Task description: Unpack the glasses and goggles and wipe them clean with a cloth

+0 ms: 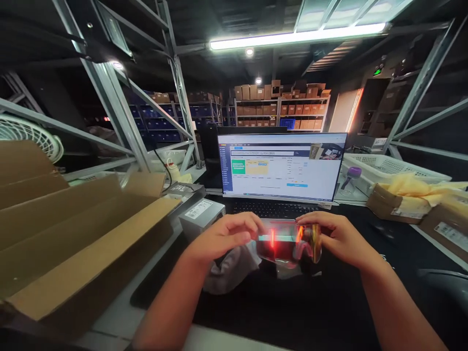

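Note:
Above the black desk mat [278,317] I hold a clear, shiny cylinder-shaped container [281,243] lying on its side. Bright red light shows on its surface, and what is inside cannot be made out. My left hand [230,234] grips its left end, fingers curled over the top and thumb in front. The right end, which looks golden, is held by my right hand [331,234], its fingertips partly hidden behind the container. A crumpled grey-white piece of material [234,270] lies below my left hand.
A large open cardboard box [91,248] stands at left, beside a grey box [201,214]. Ahead are a keyboard [272,209] and a lit monitor [281,170]. A purple-capped bottle [353,176], white crate [395,170] and small cartons [383,202] stand at right.

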Demonstrator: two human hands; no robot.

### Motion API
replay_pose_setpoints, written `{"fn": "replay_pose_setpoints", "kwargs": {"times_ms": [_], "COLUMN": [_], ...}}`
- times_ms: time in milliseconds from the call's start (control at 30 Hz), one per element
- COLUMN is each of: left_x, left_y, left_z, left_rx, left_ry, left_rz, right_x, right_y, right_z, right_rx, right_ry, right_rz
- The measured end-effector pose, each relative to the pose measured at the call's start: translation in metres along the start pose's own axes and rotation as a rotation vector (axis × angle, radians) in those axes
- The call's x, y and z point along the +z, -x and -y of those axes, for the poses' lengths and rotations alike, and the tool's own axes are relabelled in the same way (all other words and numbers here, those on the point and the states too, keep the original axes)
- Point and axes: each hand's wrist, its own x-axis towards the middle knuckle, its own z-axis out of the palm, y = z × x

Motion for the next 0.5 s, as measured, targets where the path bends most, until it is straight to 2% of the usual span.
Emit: {"fn": "replay_pose_setpoints", "kwargs": {"times_ms": [100,300,400,500], "left_x": [0.004,0.008,0.010,0.015], "left_y": [0.002,0.008,0.009,0.009], "left_z": [-0.005,-0.016,-0.019,-0.020], "left_rx": [0.001,0.012,-0.001,-0.022], "left_ry": [-0.008,-0.158,-0.180,-0.143], "left_rz": [0.013,-0.003,-0.031,-0.086], "right_x": [0.001,0.004,0.006,0.007], "right_y": [-0.002,-0.004,-0.006,-0.007], "right_z": [-0.006,-0.006,-0.004,-0.003], "right_rx": [0.025,0.064,0.072,0.090], "right_ry": [-0.082,-0.168,-0.192,-0.237], "right_rz": [0.007,0.022,-0.005,0.027]}}
